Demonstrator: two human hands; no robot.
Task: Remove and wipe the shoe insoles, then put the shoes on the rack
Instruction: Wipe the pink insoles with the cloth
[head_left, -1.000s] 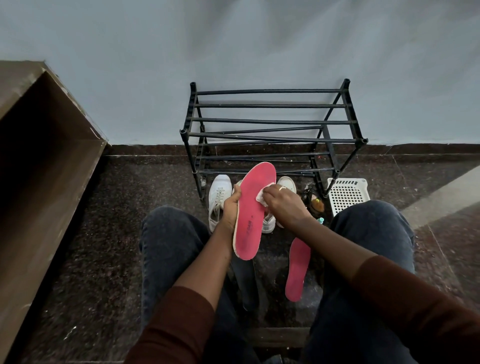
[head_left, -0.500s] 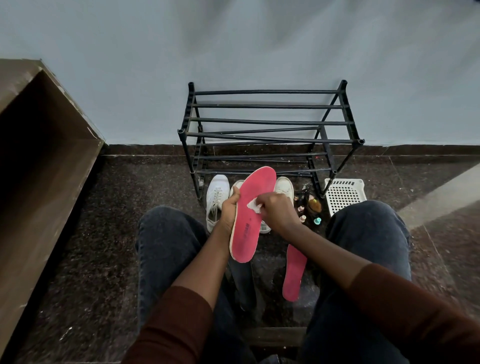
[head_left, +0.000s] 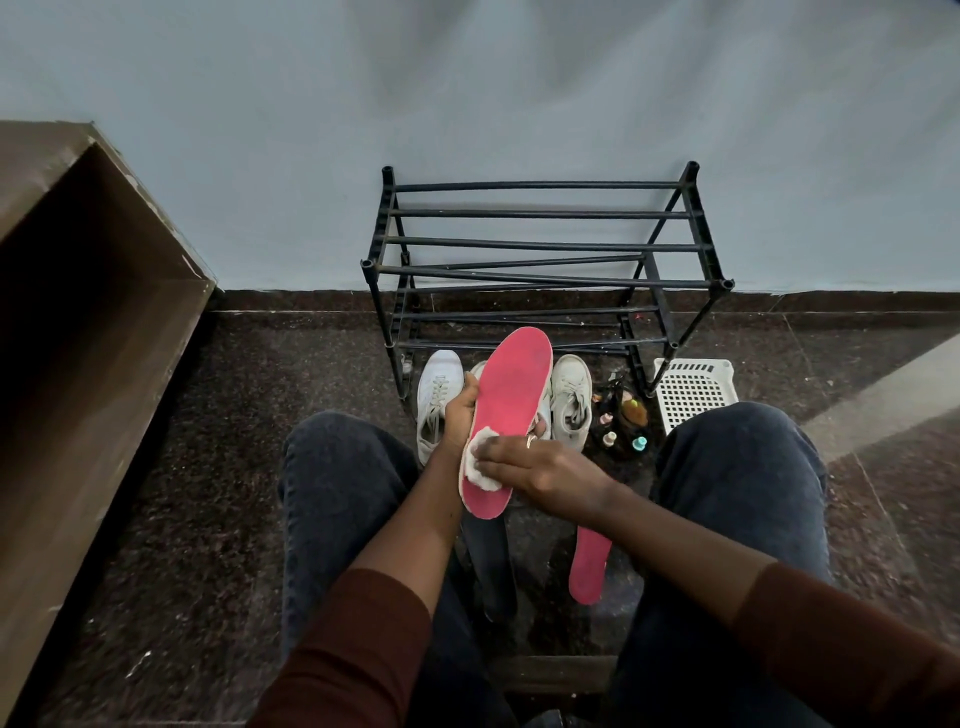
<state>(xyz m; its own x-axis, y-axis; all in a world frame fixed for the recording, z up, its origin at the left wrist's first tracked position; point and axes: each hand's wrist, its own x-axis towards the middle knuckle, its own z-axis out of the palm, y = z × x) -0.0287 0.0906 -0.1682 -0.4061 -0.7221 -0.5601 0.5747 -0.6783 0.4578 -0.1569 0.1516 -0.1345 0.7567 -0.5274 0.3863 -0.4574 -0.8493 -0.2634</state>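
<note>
Left hand (head_left: 460, 415) grips the pink insole (head_left: 511, 415) by its edge above the white shoes (head_left: 570, 402) while right hand (head_left: 540, 467), fingers flat, presses a white cloth (head_left: 480, 462) near its heel, and a hard push could bend it loose.

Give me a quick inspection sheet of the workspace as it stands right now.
Surface: dark speckled stone floor.
Job's things: pink insole held upright; second pink insole and a dark insole on the floor; white shoes before the black rack, whose bars hold no shoes.
Clutter: small bottles; white basket.
Hands: left hand grips the insole's edge; right hand presses a white cloth onto it.
Cables: nothing seen.
Surroundings: pale wall; brown cabinet on the left.
</note>
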